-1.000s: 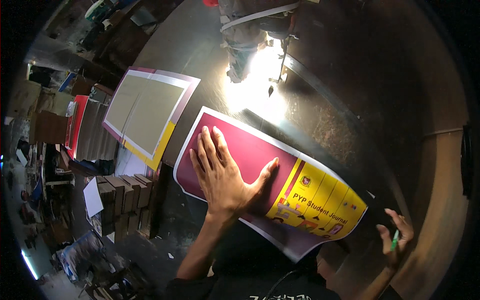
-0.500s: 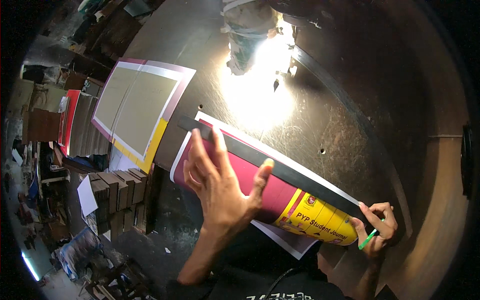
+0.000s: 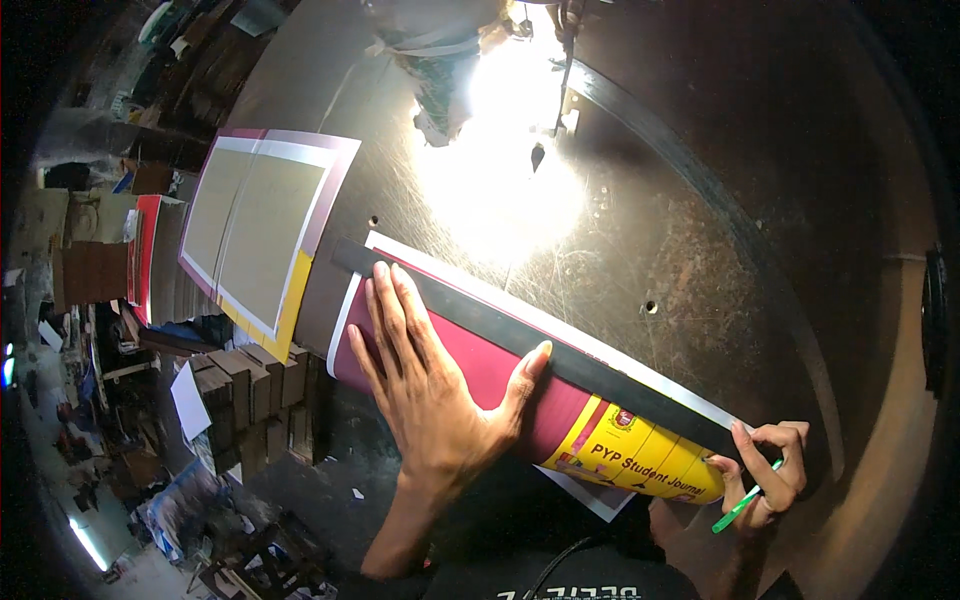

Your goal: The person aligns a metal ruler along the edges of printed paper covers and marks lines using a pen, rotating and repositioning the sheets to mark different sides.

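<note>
A printed cover sheet (image 3: 455, 345), maroon and yellow with white margins, curves over the near edge of the table in front of me. Along its far margin lies a long black flat strip (image 3: 480, 315), like a straightedge. My left hand (image 3: 430, 385) is spread flat on the maroon part, with fingertips and thumb at the strip's near edge. At the strip's right end is my right hand (image 3: 765, 475), its thumb and fingers bent about the corner of the strip and sheet. A slim green pen-like tool (image 3: 738, 512) is held in that same hand.
A cover with grey boards (image 3: 280, 215) lies at the table's left. Beyond the sheet, a bright lamp (image 3: 510, 100) glares on the worn tabletop (image 3: 640, 240). Stacks of brown boards (image 3: 245, 385) and a red-covered stack (image 3: 150, 255) stand to the left.
My left hand's fingers have come down and lie flatter on the sheet by the strip. My right hand stays at the strip's right end with the green tool. The whole view has shifted slightly.
</note>
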`<state>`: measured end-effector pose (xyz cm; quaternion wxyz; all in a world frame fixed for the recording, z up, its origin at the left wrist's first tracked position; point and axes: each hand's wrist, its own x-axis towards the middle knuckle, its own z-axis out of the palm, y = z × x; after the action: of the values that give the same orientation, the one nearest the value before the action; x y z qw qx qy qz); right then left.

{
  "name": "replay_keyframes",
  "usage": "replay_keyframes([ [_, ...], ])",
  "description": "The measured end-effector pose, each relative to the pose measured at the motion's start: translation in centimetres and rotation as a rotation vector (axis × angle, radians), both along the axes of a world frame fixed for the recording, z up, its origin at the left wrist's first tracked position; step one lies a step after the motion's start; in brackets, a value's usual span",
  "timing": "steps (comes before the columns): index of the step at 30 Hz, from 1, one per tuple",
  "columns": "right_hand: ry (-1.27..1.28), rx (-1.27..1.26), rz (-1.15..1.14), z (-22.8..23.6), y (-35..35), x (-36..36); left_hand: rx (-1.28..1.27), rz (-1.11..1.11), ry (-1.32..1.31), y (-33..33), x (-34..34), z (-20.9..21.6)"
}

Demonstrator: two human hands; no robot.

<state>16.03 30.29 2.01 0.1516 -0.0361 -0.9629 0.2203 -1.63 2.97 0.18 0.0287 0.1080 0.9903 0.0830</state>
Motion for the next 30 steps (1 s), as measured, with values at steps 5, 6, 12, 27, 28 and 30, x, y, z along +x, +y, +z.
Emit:
replay_keyframes([
  [5,-0.027,0.068,-0.006,0.8,1.0,0.3,0.008,-0.038,-0.006,1.7,-0.1,-0.4],
  [6,-0.057,0.059,-0.019,1.1,0.6,0.0,-0.004,-0.048,0.012,1.8,0.0,-0.5],
  [12,-0.045,0.004,-0.046,0.7,0.8,0.7,-0.099,-0.081,0.164,-0.6,-0.2,-0.7],
  [27,-0.016,0.067,-0.098,0.2,1.1,3.1,-0.040,-0.092,0.141,-1.1,-0.2,-1.9],
  [28,-0.008,0.088,-0.099,0.2,1.0,3.1,-0.029,-0.095,0.145,-1.1,-0.2,-1.9],
  [30,0.007,0.098,-0.098,0.1,1.1,3.0,-0.019,-0.099,0.148,-1.1,-0.2,-2.0],
])
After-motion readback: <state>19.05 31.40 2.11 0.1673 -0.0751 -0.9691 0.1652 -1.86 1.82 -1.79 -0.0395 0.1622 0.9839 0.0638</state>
